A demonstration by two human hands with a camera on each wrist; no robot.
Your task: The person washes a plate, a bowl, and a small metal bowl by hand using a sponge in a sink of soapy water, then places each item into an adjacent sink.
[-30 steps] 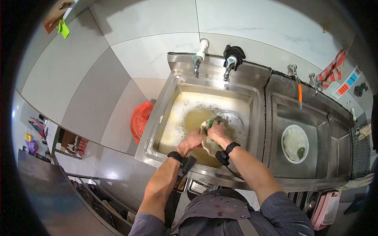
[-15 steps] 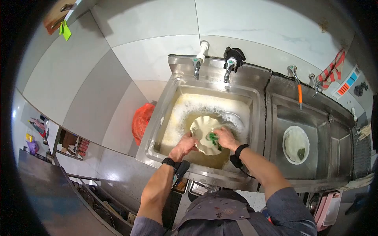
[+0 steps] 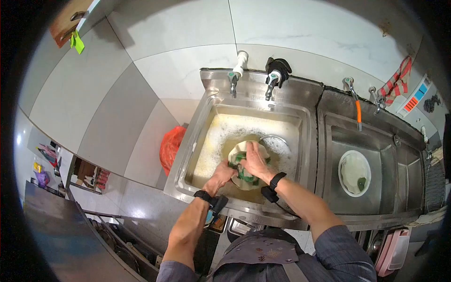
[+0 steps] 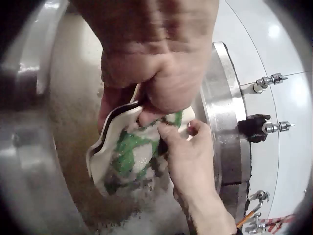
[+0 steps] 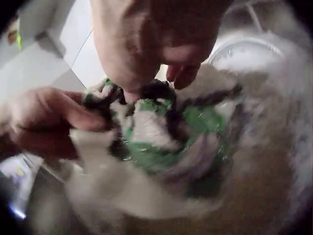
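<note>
A cream dish with a wavy rim [image 3: 262, 149] is held over the soapy water in the left basin. My left hand [image 3: 222, 174] grips its near left edge, thumb on top, as the left wrist view also shows at the wavy rim [image 4: 108, 128]. A wet green, white and dark cloth [image 3: 245, 175] lies across the dish. My right hand [image 3: 254, 162] presses and pinches this cloth [image 5: 151, 132] against the inside of the dish. Bunched cloth also touches my left thumb.
A round metal rim [image 3: 282, 138] shows in the suds behind the dish. White oval bowl [image 3: 347, 183] in the right basin. Taps [image 3: 233, 84] stand along the back; a red bag [image 3: 172, 149] hangs left of the sink.
The cloth has spread wider over the dish, reaching its left side. My right hand has moved left across the dish, while my left hand still grips the edge.
</note>
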